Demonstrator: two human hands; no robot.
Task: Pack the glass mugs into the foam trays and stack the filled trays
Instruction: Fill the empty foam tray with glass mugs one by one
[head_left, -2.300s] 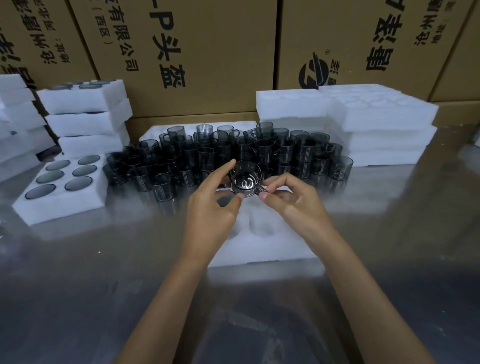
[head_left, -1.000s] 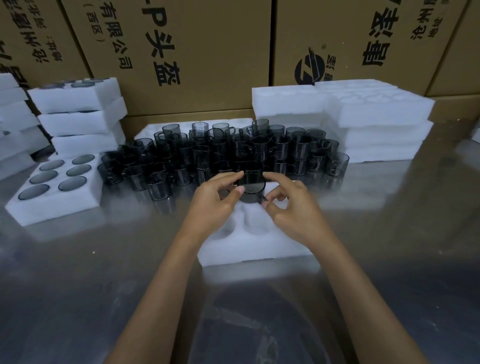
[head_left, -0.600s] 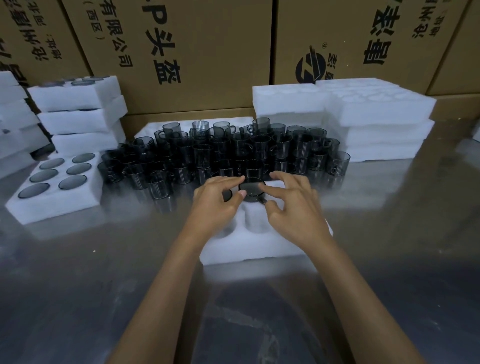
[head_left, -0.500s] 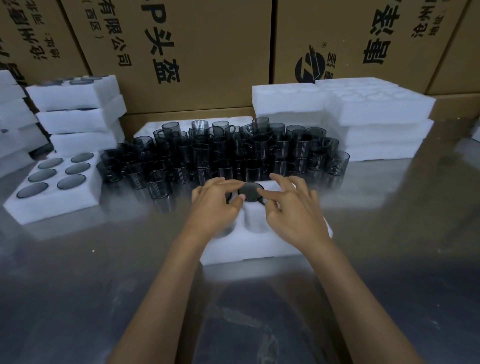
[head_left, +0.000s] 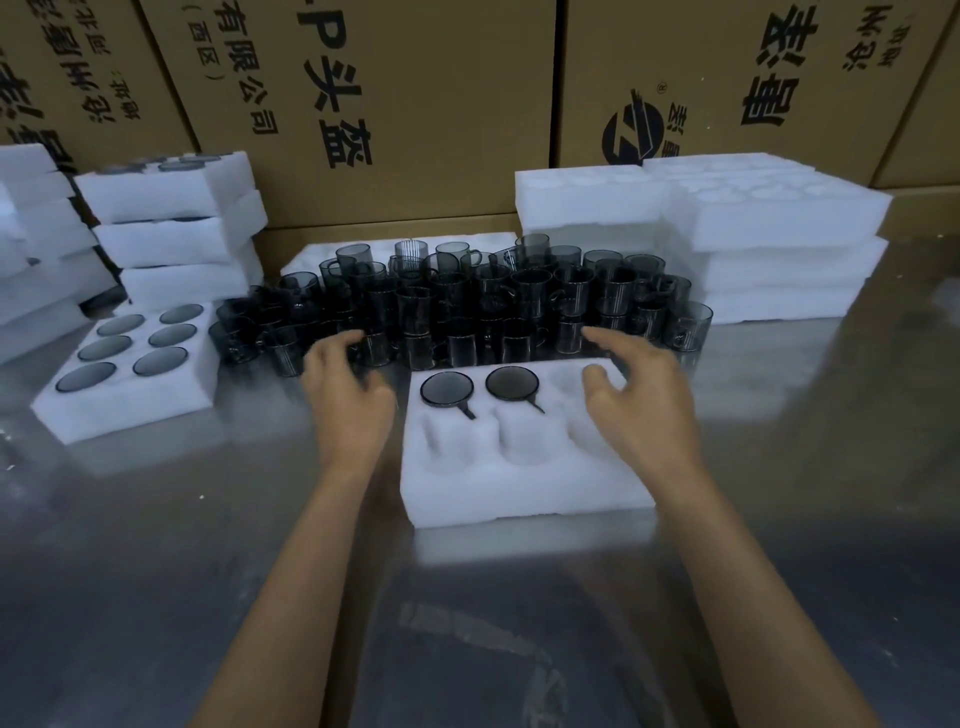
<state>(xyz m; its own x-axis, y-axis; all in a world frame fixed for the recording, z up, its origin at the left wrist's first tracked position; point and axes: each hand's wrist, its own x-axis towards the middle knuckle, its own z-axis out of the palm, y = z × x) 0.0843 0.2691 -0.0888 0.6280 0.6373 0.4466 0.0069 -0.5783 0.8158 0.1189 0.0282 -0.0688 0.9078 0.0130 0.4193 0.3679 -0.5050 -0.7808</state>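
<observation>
While both hands hover empty, loose mugs (head_left: 467, 306) lie at twelve o'clock;
left hand (head_left: 348, 400) nearer them, fingers relaxed; right hand (head_left: 639, 400) spread over foam tray (head_left: 519, 483).

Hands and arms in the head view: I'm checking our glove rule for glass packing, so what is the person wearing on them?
Nothing that shows. The left hand and right hand are bare, with no gloves, rings or tape visible. Both forearms are bare down to the bottom edge of the picture: no sleeves, watch or wristband in view.
</observation>
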